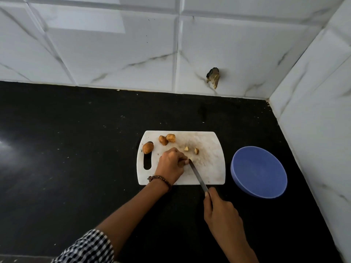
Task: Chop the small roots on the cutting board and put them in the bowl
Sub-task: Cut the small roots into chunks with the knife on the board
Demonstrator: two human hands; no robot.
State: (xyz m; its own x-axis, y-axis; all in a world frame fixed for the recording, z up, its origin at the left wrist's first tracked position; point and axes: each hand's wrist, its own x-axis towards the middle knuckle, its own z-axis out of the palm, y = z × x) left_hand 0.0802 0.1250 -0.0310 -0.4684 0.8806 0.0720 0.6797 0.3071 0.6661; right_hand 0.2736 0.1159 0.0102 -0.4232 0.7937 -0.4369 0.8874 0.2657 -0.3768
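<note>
A white cutting board (209,168) lies on the black counter. Three whole brown roots rest at its far left: one (148,148) beside the handle slot, two (163,140) (171,138) close together. Two cut pieces (186,148) (196,151) lie mid-board. My left hand (171,164) pinches a small root piece (190,159) against the board. My right hand (222,211) grips a knife (197,175), whose tip touches that piece. The blue bowl (259,171) stands right of the board and looks empty.
The black counter (76,149) stretches far to the left. White marble-look tiled walls (114,54) close off the back and the right side, forming a corner behind the bowl. A hole with debris (213,76) breaks the back wall.
</note>
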